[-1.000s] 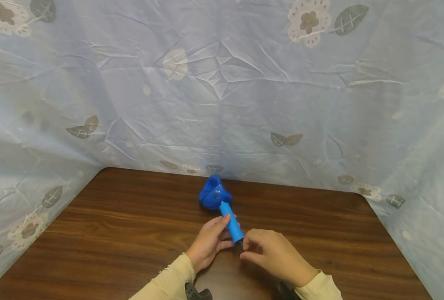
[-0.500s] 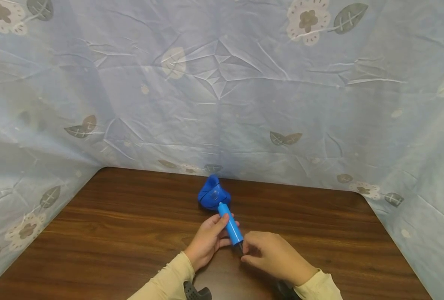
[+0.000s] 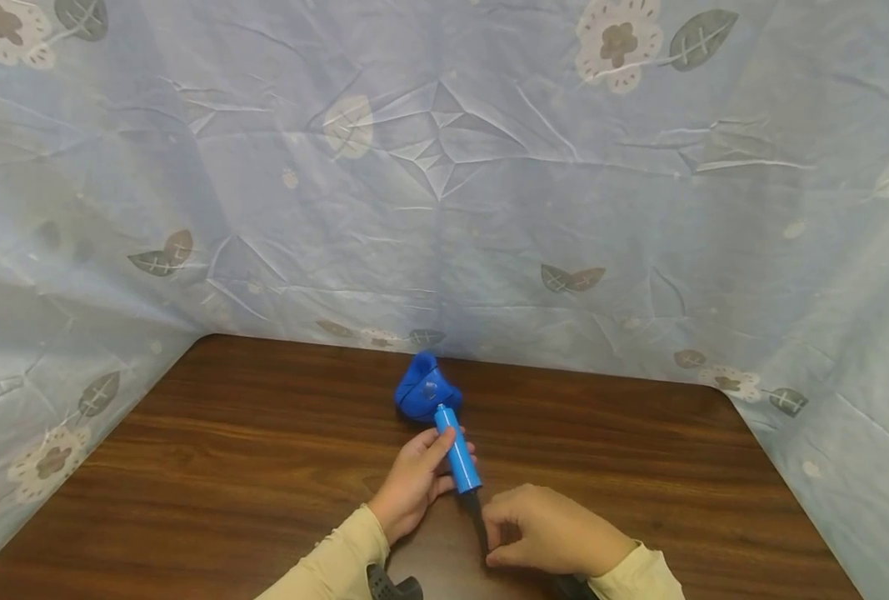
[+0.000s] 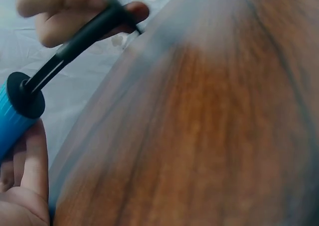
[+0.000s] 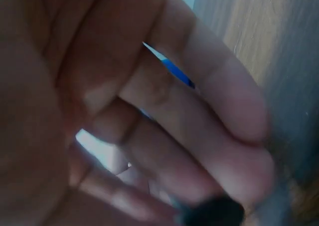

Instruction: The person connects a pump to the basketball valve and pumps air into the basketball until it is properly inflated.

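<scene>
My left hand (image 3: 412, 485) grips the light-blue barrel (image 3: 459, 454) of a hand pump, thumb on top. The pump's nozzle end points away from me, at a dark blue, dented object like a slack ball (image 3: 423, 392); whether they touch I cannot tell. Out of the barrel's near end comes a black plunger rod (image 4: 75, 51). My right hand (image 3: 552, 529) pinches the handle at its end with curled fingers. In the right wrist view the fingers (image 5: 164, 146) fill most of the picture, with a black piece of the handle (image 5: 214, 213) at their tips.
A brown wood-grain table (image 3: 264, 433) lies under both hands. Pale patterned cloth (image 3: 444, 208) hangs behind and at both sides of it. Black straps (image 3: 395, 583) show at the wrists.
My right hand has drawn toward me, and much more of the black plunger rod shows out of the barrel. My left hand and the dark blue object are almost where they were.
</scene>
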### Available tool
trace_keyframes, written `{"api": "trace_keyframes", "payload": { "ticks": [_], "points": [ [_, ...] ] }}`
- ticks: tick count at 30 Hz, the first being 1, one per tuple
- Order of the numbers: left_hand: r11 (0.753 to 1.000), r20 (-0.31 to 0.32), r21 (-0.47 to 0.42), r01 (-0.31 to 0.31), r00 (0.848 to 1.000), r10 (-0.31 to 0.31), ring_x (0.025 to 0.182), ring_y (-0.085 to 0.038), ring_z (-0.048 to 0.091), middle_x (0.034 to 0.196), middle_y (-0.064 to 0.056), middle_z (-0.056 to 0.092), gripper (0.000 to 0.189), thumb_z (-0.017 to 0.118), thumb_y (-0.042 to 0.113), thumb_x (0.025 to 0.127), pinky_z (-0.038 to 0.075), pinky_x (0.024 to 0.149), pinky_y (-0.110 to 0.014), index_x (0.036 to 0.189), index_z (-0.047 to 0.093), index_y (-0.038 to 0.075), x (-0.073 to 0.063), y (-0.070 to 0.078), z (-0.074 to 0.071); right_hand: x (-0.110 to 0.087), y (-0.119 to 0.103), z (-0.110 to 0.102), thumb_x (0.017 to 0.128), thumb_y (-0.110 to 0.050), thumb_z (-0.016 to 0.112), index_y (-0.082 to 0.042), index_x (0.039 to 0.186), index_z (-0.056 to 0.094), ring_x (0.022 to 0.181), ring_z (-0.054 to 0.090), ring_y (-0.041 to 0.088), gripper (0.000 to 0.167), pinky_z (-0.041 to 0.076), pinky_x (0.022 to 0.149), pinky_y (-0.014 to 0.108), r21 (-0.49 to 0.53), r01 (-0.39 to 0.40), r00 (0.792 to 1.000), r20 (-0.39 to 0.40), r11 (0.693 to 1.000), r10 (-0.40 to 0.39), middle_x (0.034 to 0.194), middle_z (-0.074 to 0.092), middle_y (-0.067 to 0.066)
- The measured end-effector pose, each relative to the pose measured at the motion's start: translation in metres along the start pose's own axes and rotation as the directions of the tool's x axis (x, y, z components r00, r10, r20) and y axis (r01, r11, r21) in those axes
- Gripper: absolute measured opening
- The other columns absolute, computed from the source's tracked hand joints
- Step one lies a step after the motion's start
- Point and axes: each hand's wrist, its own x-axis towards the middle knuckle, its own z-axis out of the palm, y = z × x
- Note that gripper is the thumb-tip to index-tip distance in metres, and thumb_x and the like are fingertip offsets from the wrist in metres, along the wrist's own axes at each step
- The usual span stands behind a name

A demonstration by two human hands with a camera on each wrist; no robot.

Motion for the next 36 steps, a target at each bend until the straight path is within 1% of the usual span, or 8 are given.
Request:
{"api": "trace_keyframes", "payload": {
  "ticks": [4,8,12,16,20,23,29,36],
  "points": [
    [1.0,-0.018,-0.007,-0.003,1.0,0.003,0.122,-0.03,0.064,0.131,-0.024,0.061,0.072,0.057,0.044,0.106,0.057,0.096,-0.039,0.149,0.039,-0.01,0.0,0.0006,-0.0009,-0.0005,-0.0005,0.0009,0.087,-0.027,0.085,-0.026,0.076,0.063,0.068,0.049,-0.006,0.024,0.047,0.059,0.018,0.02,-0.039,0.998,0.059,0.999,0.038,0.075,0.055,-0.023],
    [1.0,-0.016,-0.014,-0.009,1.0,0.009,0.121,-0.028,0.064,0.13,-0.022,0.06,0.07,0.056,0.043,0.107,0.056,0.097,-0.038,0.148,0.038,-0.011,0.0,0.0012,-0.0008,0.0007,0.001,0.002,0.085,-0.031,0.086,-0.027,0.077,0.061,0.068,0.05,-0.006,0.026,0.046,0.059,0.017,-0.05,-0.053,0.998,0.032,0.997,0.054,0.075,0.054,-0.023],
    [1.0,-0.007,-0.004,-0.002,1.0,0.002,0.119,-0.026,0.064,0.129,-0.022,0.06,0.067,0.056,0.04,0.108,0.056,0.099,-0.039,0.146,0.037,-0.012,-0.0003,0.0007,-0.0006,0.002,0.0039,0.0029,0.08,-0.034,0.089,-0.028,0.078,0.061,0.066,0.05,-0.007,0.029,0.045,0.058,0.017,-0.121,-0.085,0.995,-0.066,0.989,0.077,0.073,0.055,-0.023],
    [1.0,0.0,0.01,0.006,1.0,-0.006,0.118,-0.024,0.065,0.127,-0.02,0.061,0.064,0.057,0.038,0.107,0.056,0.098,-0.038,0.144,0.038,-0.011,-0.0007,0.0006,0.0001,0.0035,0.0061,0.0039,0.077,-0.037,0.091,-0.029,0.078,0.061,0.064,0.048,-0.006,0.031,0.043,0.056,0.018,-0.18,-0.129,0.975,-0.201,0.975,0.092,0.072,0.055,-0.023],
    [0.999,0.009,0.035,0.016,1.0,-0.016,0.117,-0.024,0.065,0.127,-0.02,0.061,0.063,0.057,0.038,0.107,0.056,0.097,-0.036,0.142,0.039,-0.011,-0.0016,0.0001,0.001,0.0058,0.0067,0.0059,0.078,-0.035,0.09,-0.029,0.083,0.062,0.064,0.046,-0.005,0.03,0.041,0.055,0.019,-0.233,-0.139,0.95,-0.306,0.963,0.063,0.076,0.057,-0.022],
    [0.998,0.01,0.052,0.03,0.999,-0.031,0.116,-0.024,0.066,0.128,-0.022,0.061,0.063,0.057,0.04,0.107,0.056,0.097,-0.036,0.142,0.04,-0.01,-0.002,-0.0001,0.0015,0.0067,0.0068,0.0078,0.08,-0.031,0.089,-0.027,0.088,0.064,0.066,0.05,-0.002,0.026,0.044,0.058,0.019,-0.246,-0.114,0.94,-0.341,0.963,0.024,0.082,0.06,-0.021],
    [0.998,0.025,0.061,0.023,0.999,-0.024,0.118,-0.026,0.065,0.132,-0.025,0.059,0.066,0.057,0.041,0.107,0.055,0.099,-0.037,0.144,0.038,-0.01,-0.0011,0.0003,0.0027,0.0066,0.0071,0.0089,0.084,-0.023,0.087,-0.026,0.09,0.067,0.072,0.057,0.002,0.021,0.048,0.064,0.019,-0.233,-0.05,0.944,-0.33,0.971,-0.03,0.087,0.062,-0.02],
    [0.998,0.037,0.065,0.017,0.999,-0.02,0.119,-0.029,0.066,0.127,-0.024,0.061,0.064,0.055,0.041,0.108,0.057,0.096,-0.036,0.142,0.04,-0.011,-0.0004,-0.0002,0.0032,0.0069,0.0034,0.0069,0.087,-0.019,0.085,-0.026,0.084,0.065,0.068,0.05,-0.003,0.021,0.045,0.062,0.016,-0.182,-0.011,0.968,-0.247,0.983,-0.035,0.079,0.055,-0.023]
  ]
}}
